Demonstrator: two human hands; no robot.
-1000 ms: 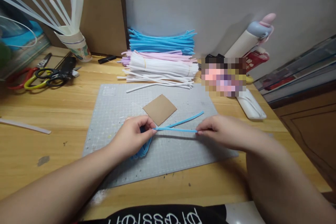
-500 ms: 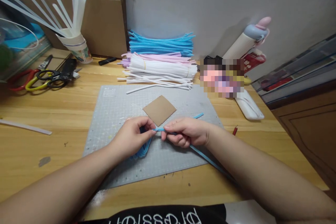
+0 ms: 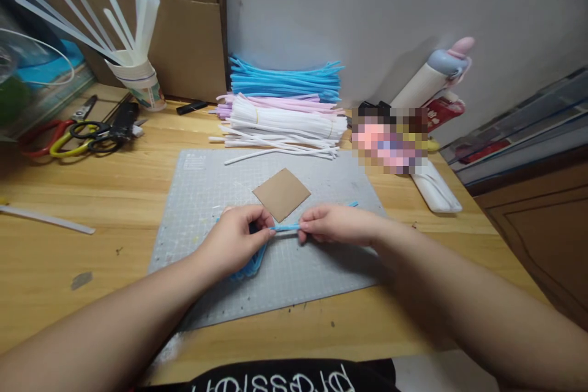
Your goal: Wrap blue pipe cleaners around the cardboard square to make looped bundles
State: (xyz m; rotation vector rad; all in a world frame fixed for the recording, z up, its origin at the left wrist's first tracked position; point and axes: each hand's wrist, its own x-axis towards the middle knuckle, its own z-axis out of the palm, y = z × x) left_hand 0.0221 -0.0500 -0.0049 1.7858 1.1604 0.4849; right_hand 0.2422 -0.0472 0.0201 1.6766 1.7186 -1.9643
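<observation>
Between my two hands stretches a blue pipe cleaner (image 3: 287, 228). My left hand (image 3: 241, 233) pinches one part of it with thumb and fingers. Under the left palm hangs a bundle of bent blue pipe cleaners (image 3: 252, 266), partly hidden by the hand. My right hand (image 3: 333, 223) is closed on the same strand a short way to the right, and a blue end shows just beyond that hand. Behind the hands a square of brown cardboard (image 3: 282, 194) lies on the grey cutting mat (image 3: 188, 196).
Stacks of blue (image 3: 285, 81), pink and white pipe cleaners (image 3: 289, 122) lie behind the mat. At left are scissors (image 3: 73, 135) and a paper cup (image 3: 140, 82) of white strips. A bottle (image 3: 418, 82) and a white case (image 3: 436, 187) stand at right.
My right hand has shifted right along the strand, so a longer piece shows between the hands. The left hand keeps its pinch. The view has shifted slightly.
</observation>
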